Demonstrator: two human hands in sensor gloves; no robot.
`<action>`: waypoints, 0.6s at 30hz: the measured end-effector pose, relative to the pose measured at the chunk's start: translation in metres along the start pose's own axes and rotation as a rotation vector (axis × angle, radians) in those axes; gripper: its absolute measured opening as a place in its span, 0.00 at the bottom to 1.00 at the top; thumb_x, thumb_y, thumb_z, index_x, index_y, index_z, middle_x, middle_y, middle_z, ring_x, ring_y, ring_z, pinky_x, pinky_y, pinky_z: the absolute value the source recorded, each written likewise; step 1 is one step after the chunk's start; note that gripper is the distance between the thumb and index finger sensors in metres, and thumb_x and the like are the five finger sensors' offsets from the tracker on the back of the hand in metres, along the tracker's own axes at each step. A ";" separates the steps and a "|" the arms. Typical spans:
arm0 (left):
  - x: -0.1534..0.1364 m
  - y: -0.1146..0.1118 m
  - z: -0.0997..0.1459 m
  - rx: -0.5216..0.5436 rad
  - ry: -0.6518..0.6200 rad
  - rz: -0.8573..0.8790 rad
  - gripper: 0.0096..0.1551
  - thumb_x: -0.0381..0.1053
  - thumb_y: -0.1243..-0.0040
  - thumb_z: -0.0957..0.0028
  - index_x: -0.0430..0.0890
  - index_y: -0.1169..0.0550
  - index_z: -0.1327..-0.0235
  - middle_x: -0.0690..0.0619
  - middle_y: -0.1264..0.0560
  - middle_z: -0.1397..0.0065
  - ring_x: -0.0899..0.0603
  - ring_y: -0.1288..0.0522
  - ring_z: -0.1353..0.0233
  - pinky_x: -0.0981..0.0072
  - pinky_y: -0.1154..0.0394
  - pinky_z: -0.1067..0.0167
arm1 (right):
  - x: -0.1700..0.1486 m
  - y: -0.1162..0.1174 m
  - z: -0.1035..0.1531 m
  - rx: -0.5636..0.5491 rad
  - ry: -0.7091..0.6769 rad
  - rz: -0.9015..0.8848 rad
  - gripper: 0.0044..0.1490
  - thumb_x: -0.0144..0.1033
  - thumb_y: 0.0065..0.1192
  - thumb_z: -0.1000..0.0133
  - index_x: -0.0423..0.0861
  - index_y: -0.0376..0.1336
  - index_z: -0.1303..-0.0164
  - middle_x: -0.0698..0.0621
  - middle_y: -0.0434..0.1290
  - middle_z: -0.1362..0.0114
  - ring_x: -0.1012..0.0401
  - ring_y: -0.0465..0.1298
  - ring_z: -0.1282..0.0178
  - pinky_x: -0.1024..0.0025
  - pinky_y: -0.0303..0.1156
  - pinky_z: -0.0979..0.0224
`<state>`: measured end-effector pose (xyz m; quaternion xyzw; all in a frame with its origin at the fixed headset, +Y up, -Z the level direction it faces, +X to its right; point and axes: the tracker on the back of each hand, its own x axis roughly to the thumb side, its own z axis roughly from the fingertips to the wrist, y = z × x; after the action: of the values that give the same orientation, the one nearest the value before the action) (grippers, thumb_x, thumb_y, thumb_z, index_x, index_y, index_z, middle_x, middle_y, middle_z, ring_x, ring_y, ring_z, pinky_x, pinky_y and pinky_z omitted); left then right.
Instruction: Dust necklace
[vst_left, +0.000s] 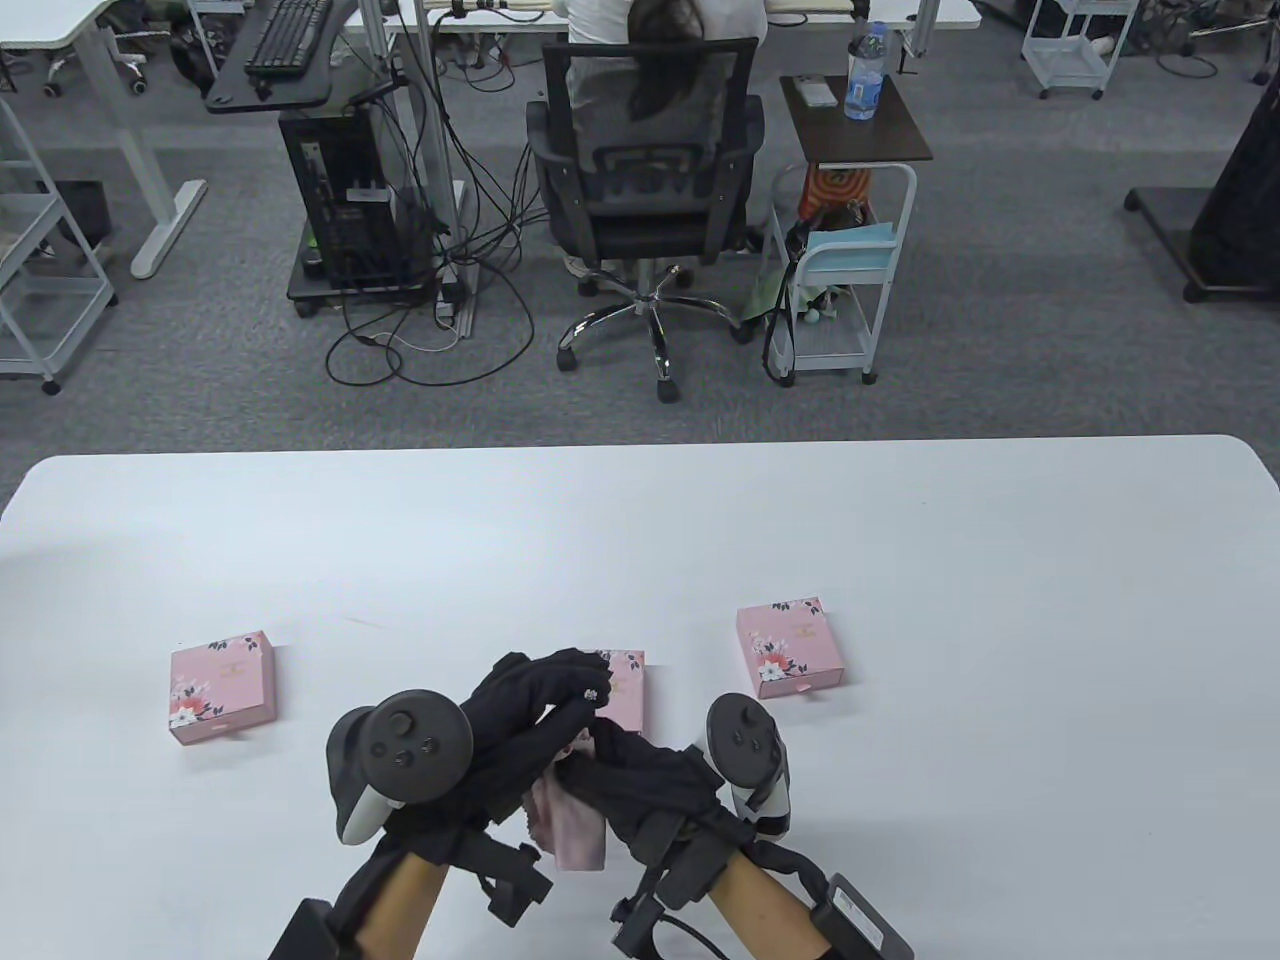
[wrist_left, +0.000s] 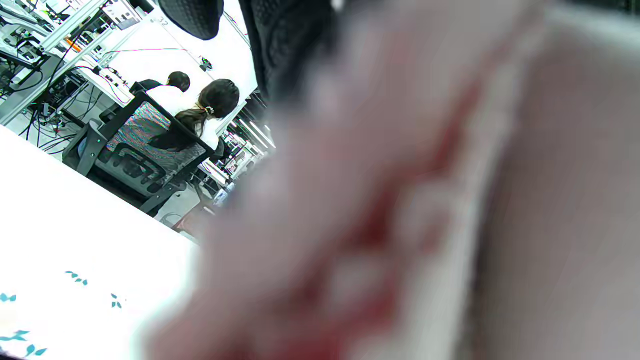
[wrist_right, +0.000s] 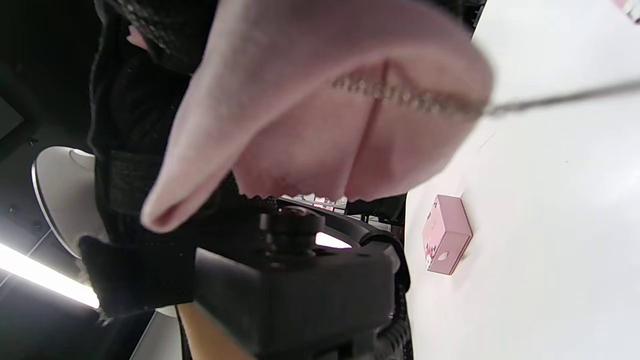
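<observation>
My left hand (vst_left: 562, 690), in a black glove, is raised above the table and pinches the small sparkling pendant of the necklace (vst_left: 592, 693) at its fingertips. Just below and to its right, my right hand (vst_left: 640, 775) grips a folded pink cloth (vst_left: 572, 822) whose loose end hangs toward the table. In the right wrist view the cloth (wrist_right: 320, 120) is folded round the thin silver chain (wrist_right: 405, 96), which runs out taut to the right. In the left wrist view the cloth (wrist_left: 400, 200) is a blur filling most of the frame.
Three pink flowered gift boxes lie on the white table (vst_left: 900, 560): one left (vst_left: 222, 688), one (vst_left: 625, 690) half hidden behind my hands, one right (vst_left: 793, 648). Beyond the far edge a person sits in an office chair (vst_left: 645, 170) beside a small cart (vst_left: 850, 250).
</observation>
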<state>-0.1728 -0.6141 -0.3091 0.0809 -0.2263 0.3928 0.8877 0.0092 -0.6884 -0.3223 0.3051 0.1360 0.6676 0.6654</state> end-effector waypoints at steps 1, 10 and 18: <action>0.000 0.000 0.000 0.001 -0.002 -0.002 0.21 0.58 0.48 0.42 0.60 0.23 0.37 0.59 0.22 0.24 0.44 0.25 0.20 0.38 0.42 0.20 | 0.000 0.000 0.000 0.002 -0.005 0.001 0.24 0.44 0.52 0.38 0.49 0.60 0.33 0.52 0.77 0.45 0.58 0.81 0.49 0.63 0.74 0.38; 0.001 0.004 0.001 0.023 -0.007 -0.004 0.21 0.57 0.48 0.43 0.60 0.23 0.37 0.59 0.22 0.24 0.44 0.26 0.20 0.38 0.43 0.19 | 0.001 0.000 0.000 -0.022 0.018 0.084 0.26 0.39 0.61 0.42 0.50 0.60 0.34 0.52 0.76 0.37 0.51 0.79 0.38 0.58 0.72 0.31; -0.004 0.012 0.002 0.064 0.016 0.025 0.21 0.57 0.48 0.43 0.59 0.23 0.37 0.59 0.22 0.24 0.44 0.25 0.20 0.38 0.43 0.19 | -0.001 -0.005 0.001 -0.050 0.049 0.246 0.24 0.45 0.53 0.40 0.49 0.63 0.37 0.50 0.78 0.41 0.50 0.80 0.42 0.57 0.72 0.34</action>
<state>-0.1850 -0.6090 -0.3097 0.1036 -0.2076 0.4115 0.8814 0.0131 -0.6890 -0.3247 0.2864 0.0969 0.7545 0.5825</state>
